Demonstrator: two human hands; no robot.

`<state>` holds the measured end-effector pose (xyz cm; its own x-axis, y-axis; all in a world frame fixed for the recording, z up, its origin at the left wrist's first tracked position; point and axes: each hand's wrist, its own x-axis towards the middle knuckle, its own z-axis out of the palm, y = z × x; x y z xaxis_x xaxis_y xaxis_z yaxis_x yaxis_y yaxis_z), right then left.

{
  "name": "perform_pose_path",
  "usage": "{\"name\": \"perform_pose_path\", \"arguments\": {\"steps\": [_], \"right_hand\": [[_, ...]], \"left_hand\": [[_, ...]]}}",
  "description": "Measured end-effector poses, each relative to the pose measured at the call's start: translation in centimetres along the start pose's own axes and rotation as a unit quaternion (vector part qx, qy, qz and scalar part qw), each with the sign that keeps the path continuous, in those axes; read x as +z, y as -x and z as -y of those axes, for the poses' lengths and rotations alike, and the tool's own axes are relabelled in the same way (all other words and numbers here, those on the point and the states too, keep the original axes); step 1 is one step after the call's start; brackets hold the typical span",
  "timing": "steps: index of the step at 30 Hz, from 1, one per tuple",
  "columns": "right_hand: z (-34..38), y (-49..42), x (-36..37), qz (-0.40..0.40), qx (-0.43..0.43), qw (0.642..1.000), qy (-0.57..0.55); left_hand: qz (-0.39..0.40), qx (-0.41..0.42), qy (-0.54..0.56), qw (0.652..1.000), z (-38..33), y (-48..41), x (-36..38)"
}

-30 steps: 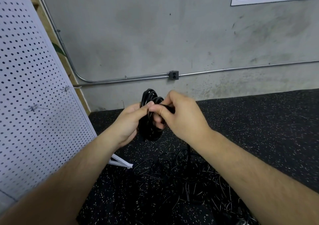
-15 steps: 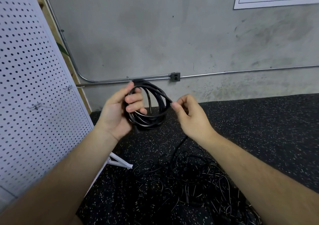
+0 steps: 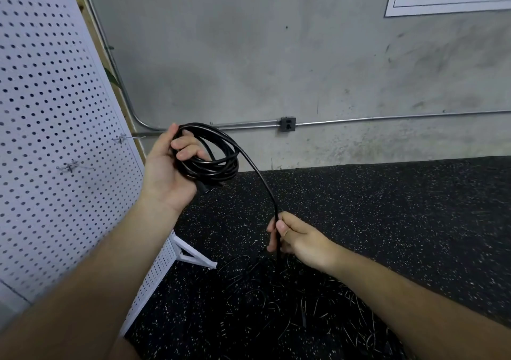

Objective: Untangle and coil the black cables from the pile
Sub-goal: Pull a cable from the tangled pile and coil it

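The left hand grips a coil of round black rubber-sheathed cable, fingers curled through the loops, just right of the white perforated pegboard panel. The right hand pinches the free run of that cable, lower and farther right of the panel, above the tangled pile of thin black cables. The cable appears light, flexible and springy; loops will probably slacken if released. Grip the sheath close above the pile.

left hand held raised, palm toward camera, coil gripped by curled fingers | right hand held lower, strand pinched under thumb | left forearm, right forearm extended forward, bare
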<state>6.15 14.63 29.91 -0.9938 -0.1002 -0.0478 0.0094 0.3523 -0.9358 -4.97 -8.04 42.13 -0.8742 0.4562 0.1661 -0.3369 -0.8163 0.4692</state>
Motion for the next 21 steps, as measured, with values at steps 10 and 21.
{"name": "perform_pose_path", "arguments": {"steps": [10,21], "right_hand": [[4.4,1.6,0.9,-0.062,-0.111,0.923,0.362],[9.3,2.2,-0.3,-0.16,-0.404,0.776,0.457]], "left_hand": [[-0.038,0.068,-0.225,0.971,0.5,0.2,0.3],[0.078,0.007,-0.531,0.844,4.0,1.5,0.5]]}}
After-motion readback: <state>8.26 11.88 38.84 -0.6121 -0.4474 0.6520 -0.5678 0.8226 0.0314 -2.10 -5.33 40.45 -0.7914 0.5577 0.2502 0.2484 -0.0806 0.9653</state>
